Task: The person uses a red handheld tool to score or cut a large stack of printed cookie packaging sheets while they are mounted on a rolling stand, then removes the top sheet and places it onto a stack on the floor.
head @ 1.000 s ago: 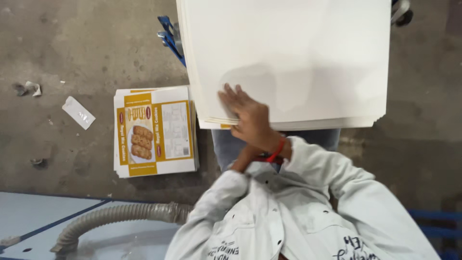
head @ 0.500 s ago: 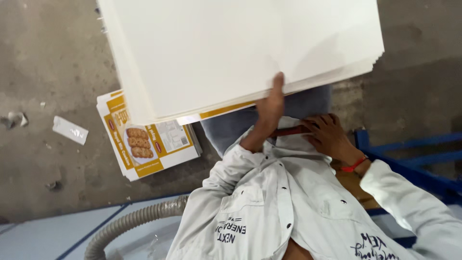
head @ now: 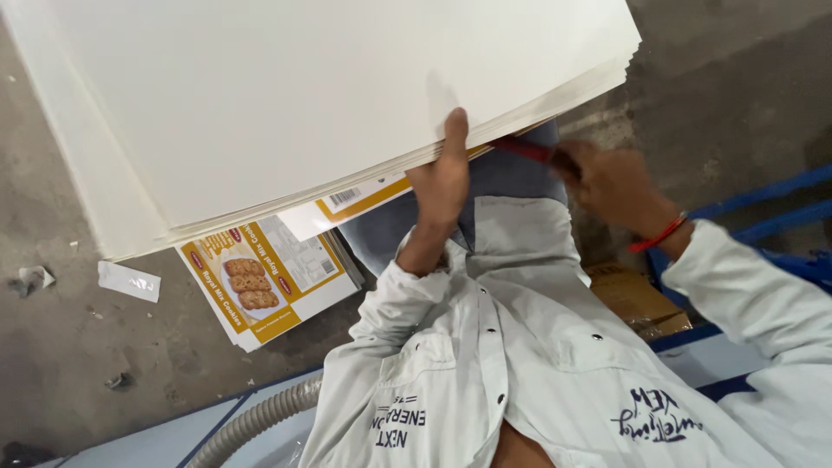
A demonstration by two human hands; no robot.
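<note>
The left hand (head: 444,178) is pressing flat against the near edge of a big stack of white card sheets (head: 329,104), fingers curling up over its rim and gripping it. The right hand (head: 611,184) is clenching around a thin red tool (head: 524,150) just beside that same edge. The stack is being held up above the concrete floor (head: 737,78), filling most of the view. It is looking heavy, stiff yet bendy, and slippery between sheets, so best held under the edge. Printed yellow cartons (head: 260,277) are lying flat on the floor beneath its near-left corner.
</note>
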